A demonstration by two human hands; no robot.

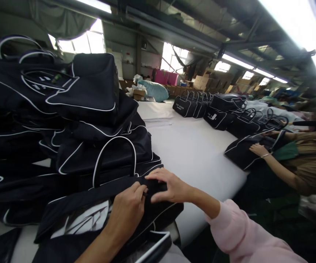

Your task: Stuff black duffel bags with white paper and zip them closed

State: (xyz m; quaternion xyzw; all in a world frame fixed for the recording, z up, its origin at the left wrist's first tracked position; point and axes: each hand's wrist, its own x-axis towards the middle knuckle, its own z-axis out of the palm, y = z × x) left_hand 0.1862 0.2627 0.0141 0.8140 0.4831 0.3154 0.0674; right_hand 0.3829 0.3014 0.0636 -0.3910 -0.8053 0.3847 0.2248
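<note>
A black bag [160, 215] with white piping lies in front of me, its top partly unzipped. White and clear filling [88, 219] shows through the opening. At the end of that opening, my left hand [129, 204] is closed in a pinch on a small dark tab, which looks like the zipper pull [145, 193]. My right hand [171, 186] rests over the bag's far end, thumb and fingers apart, its fingertips at the fabric. One handle [114, 140] stands up behind my hands; another handle [155, 248] lies toward me.
Black bags [92, 84] are piled high at the left. A white table [188, 146] stretches away, with a row of finished-looking bags [187, 106] farther back. To the right, a co-worker's hand [259, 149] rests on another black bag [240, 151].
</note>
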